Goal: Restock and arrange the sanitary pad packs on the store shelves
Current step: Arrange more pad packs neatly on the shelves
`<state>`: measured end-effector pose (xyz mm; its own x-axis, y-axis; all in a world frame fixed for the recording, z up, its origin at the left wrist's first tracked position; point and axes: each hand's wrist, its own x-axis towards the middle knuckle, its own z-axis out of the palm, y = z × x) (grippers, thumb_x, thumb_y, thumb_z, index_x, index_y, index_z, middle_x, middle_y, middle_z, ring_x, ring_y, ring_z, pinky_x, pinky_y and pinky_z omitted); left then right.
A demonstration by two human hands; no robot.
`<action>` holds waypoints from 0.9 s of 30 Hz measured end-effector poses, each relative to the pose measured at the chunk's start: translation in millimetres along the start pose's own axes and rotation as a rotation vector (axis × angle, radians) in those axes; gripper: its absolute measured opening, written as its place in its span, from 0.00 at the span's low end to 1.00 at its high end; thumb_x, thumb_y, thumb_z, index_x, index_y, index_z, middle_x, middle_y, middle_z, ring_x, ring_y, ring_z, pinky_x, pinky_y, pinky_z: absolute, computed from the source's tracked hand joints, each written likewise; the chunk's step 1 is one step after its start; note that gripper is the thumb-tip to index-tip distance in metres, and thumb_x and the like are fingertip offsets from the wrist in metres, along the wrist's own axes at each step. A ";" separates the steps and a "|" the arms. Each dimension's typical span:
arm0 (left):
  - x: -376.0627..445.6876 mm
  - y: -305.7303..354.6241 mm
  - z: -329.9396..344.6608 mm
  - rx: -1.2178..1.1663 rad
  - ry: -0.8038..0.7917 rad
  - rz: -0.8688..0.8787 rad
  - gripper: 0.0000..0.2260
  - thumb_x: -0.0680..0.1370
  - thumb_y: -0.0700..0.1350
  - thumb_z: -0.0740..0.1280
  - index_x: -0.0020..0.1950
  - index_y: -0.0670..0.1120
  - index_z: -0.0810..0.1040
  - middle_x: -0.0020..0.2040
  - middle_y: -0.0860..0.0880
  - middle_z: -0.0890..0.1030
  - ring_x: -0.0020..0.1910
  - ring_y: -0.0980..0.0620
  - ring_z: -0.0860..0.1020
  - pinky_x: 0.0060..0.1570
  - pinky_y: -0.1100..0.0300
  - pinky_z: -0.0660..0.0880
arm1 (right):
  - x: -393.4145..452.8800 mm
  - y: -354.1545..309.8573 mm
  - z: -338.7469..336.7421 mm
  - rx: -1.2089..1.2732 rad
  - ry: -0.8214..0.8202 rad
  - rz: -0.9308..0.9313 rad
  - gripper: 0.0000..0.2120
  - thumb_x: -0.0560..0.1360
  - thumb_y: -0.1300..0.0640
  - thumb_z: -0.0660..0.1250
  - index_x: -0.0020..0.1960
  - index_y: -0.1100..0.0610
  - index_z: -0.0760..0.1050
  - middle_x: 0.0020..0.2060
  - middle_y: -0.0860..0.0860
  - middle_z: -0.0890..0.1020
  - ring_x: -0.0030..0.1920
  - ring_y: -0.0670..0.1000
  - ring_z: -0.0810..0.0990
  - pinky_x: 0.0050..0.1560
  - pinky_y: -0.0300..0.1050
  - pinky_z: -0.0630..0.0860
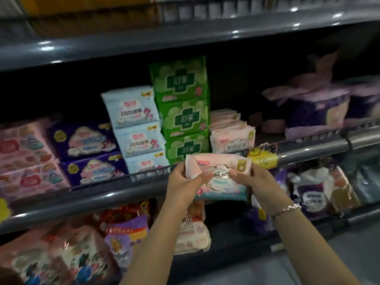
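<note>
The store shelf (pixel 144 194) is stocked. Your left hand (pixel 186 179) and right hand (pixel 256 182) both grip one pink pack (pixel 221 173) just below the matching pink row (pixel 232 138); next, slide it in there.

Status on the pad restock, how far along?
Done: green packs, light-blue packs and purple packs sit stacked on the middle shelf. In hand: both hands, left and right, hold a pink pack. Left: shelve it, probably on the lower pink stack.

Dark open gap (pixel 232 87) above low pink stack (pixel 231 130).
</note>
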<state>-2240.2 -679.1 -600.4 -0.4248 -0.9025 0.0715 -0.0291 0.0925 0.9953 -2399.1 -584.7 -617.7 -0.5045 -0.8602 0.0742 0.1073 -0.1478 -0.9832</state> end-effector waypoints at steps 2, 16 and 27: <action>23.9 12.2 33.0 -0.002 -0.031 0.102 0.20 0.68 0.43 0.78 0.59 0.48 0.77 0.52 0.50 0.83 0.50 0.52 0.81 0.51 0.56 0.80 | 21.2 -20.1 -24.8 -0.025 0.046 -0.074 0.24 0.63 0.56 0.74 0.58 0.63 0.76 0.51 0.59 0.84 0.50 0.56 0.83 0.53 0.55 0.80; 137.5 13.2 116.6 0.257 0.119 0.338 0.39 0.71 0.49 0.76 0.76 0.45 0.60 0.72 0.45 0.66 0.71 0.46 0.65 0.70 0.46 0.64 | 154.7 -48.7 -85.2 -0.393 -0.028 -0.296 0.16 0.77 0.58 0.67 0.62 0.49 0.67 0.47 0.48 0.79 0.48 0.46 0.78 0.59 0.47 0.73; 116.7 -6.5 130.1 0.363 0.249 0.497 0.28 0.70 0.46 0.76 0.64 0.37 0.68 0.62 0.48 0.64 0.65 0.45 0.65 0.66 0.51 0.66 | 158.6 -34.6 -99.9 -0.521 -0.020 -0.378 0.20 0.75 0.62 0.69 0.58 0.45 0.64 0.48 0.45 0.78 0.49 0.46 0.77 0.55 0.43 0.73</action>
<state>-2407.3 -730.3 -607.1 -0.2458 -0.7822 0.5725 -0.2051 0.6192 0.7580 -2568.3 -667.2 -588.6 -0.4097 -0.8047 0.4296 -0.5077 -0.1901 -0.8403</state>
